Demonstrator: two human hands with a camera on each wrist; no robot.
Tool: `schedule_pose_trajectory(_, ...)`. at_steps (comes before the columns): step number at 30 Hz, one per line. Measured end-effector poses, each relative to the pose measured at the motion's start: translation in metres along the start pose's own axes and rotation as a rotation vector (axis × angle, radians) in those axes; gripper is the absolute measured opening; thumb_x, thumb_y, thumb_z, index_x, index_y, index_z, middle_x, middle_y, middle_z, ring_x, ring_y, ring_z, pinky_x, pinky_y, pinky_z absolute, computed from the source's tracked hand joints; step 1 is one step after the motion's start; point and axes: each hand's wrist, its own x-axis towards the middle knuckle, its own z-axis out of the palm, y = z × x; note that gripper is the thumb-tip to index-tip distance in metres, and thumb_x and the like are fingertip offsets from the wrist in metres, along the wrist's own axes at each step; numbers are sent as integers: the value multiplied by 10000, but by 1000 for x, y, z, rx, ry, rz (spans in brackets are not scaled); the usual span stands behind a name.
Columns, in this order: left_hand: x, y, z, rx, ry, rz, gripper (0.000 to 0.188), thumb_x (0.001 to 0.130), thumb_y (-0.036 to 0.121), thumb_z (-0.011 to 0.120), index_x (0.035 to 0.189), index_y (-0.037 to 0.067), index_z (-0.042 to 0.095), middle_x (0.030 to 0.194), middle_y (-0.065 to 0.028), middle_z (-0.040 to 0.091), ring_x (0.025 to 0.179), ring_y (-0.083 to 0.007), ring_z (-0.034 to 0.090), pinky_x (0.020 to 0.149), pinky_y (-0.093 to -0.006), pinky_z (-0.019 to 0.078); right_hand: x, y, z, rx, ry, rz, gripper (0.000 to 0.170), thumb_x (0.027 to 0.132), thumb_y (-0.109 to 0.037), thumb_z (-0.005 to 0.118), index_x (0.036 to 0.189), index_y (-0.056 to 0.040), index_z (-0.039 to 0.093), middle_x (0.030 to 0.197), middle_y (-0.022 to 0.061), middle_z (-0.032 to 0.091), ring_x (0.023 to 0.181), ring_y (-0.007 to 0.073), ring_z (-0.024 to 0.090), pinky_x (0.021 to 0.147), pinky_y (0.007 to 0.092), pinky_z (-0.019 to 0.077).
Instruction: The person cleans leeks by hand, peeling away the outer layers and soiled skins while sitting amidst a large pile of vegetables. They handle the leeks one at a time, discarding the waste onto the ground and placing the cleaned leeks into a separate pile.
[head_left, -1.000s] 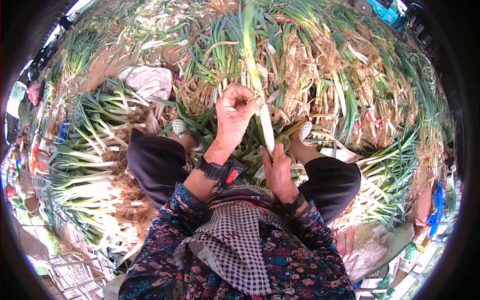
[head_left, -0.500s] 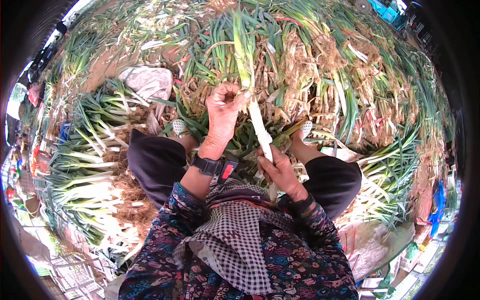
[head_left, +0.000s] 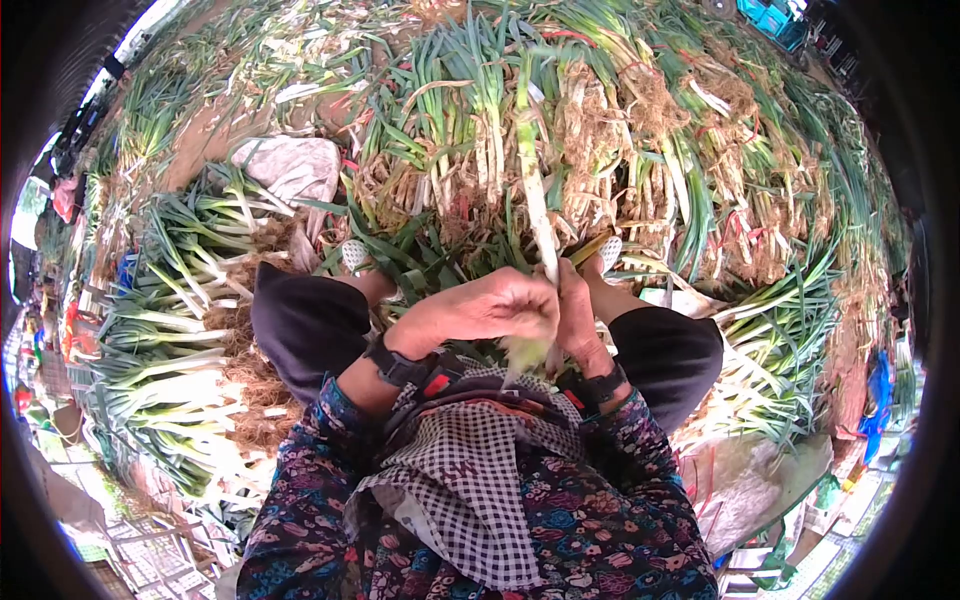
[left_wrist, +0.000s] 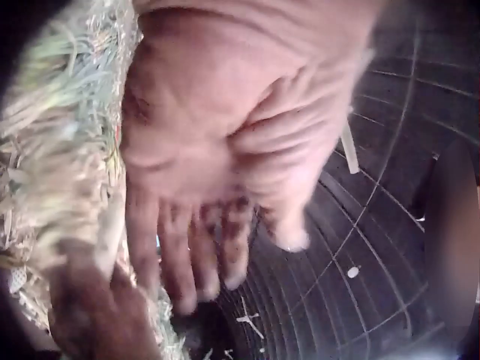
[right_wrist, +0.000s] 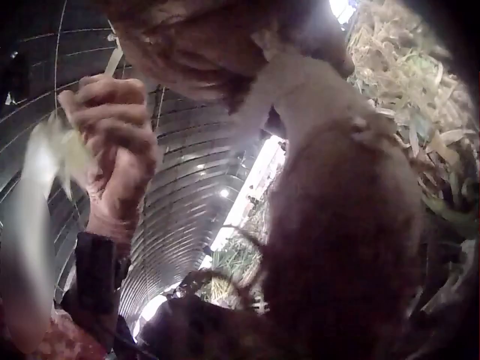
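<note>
One leek (head_left: pixel 531 180) stands nearly upright in front of the person, its white stem down and its green top away. My right hand (head_left: pixel 575 312) grips the lower end of its stem. Close beside it is my left hand (head_left: pixel 490 308), drawn in toward the lap. A pale, blurred strip of peeled leaf (head_left: pixel 527 352) hangs from the left fingers. In the right wrist view the left hand (right_wrist: pixel 116 142) is curled round this strip (right_wrist: pixel 45 172). The left wrist view shows the left palm (left_wrist: pixel 202 127) with its fingers bent.
Trimmed leeks (head_left: pixel 180 350) with brown roots lie in a pile at the left, and more leeks (head_left: pixel 780 350) at the right. Uncleaned bundles (head_left: pixel 600 150) spread ahead. A whitish sack (head_left: pixel 290 165) lies at the upper left. The person's knees (head_left: pixel 310 325) flank the hands.
My left hand has moved from the leek's upper stem down toward the lap, pulling a leaf strip off. The right hand keeps its grip, and the leek's top has swung rightward.
</note>
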Motion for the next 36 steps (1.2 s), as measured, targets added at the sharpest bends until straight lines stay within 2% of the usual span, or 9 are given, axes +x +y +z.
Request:
schedule_pose_trajectory(1,-4,7,5,-279,55,-24,252,938,238,589,998,-5,618,874,-36,632,829,-99,585,737,-264,473,-2,-14,-7,16,-37,147,195,905,-95,585,1011,25,474,718,219,567,603,312,589,580,402,463)
schedule_pose_trajectory(4,9,-7,-29,312,896,95,225,907,144,629,1021,-45,589,861,-54,641,823,-119,605,706,-272,486,-5,-48,-9,-123,-72,251,185,896,-71,588,1016,15,477,696,233,568,618,365,598,571,390,463)
schedule_pose_trajectory(10,31,7,-83,820,1397,-152,388,794,235,773,975,-12,535,884,-102,663,777,-135,616,661,-314,508,-16,-60,-1,-422,-54,81,307,830,5,624,1102,-1,480,722,251,591,699,427,617,559,484,488)
schedule_pose_trajectory(16,5,-10,-120,660,1375,68,164,882,112,664,878,-18,566,719,-65,637,609,-104,605,519,-249,478,-32,-55,-4,-365,-46,17,339,832,14,621,1143,5,486,773,248,607,698,425,626,573,456,504)
schedule_pose_trajectory(18,-13,-12,-141,60,1566,184,133,886,71,642,919,-10,542,747,-81,625,586,-142,603,539,-302,495,-31,-66,-8,-216,-103,196,313,858,10,603,1149,6,486,781,248,610,708,421,632,575,434,505)
schedule_pose_trajectory(20,-35,-37,-174,202,1650,359,102,902,50,600,982,-7,570,853,-97,635,686,-133,631,635,-287,524,-30,-68,-9,-219,-82,170,305,869,5,596,1152,7,484,779,249,610,708,422,633,574,426,504)
schedule_pose_trajectory(21,-43,-53,-188,995,1575,165,167,915,18,552,1079,-2,579,928,-117,626,808,-131,644,747,-281,532,-28,-69,-9,-223,-63,138,297,879,1,589,1155,7,481,777,250,610,708,423,633,573,418,502)
schedule_pose_trajectory(26,-2,-5,-54,4,1261,133,254,873,-8,633,1119,10,572,940,-39,634,861,-90,621,787,-246,516,-21,-63,2,-263,-23,129,324,865,-12,609,1162,3,480,811,256,614,731,423,633,584,437,507)
schedule_pose_trajectory(36,10,-31,-26,-154,1175,277,162,797,-41,707,859,38,579,800,1,600,698,-75,581,626,-223,486,-22,-63,-6,-548,-7,-89,389,825,-5,628,1173,9,455,805,233,618,713,420,622,587,475,506)
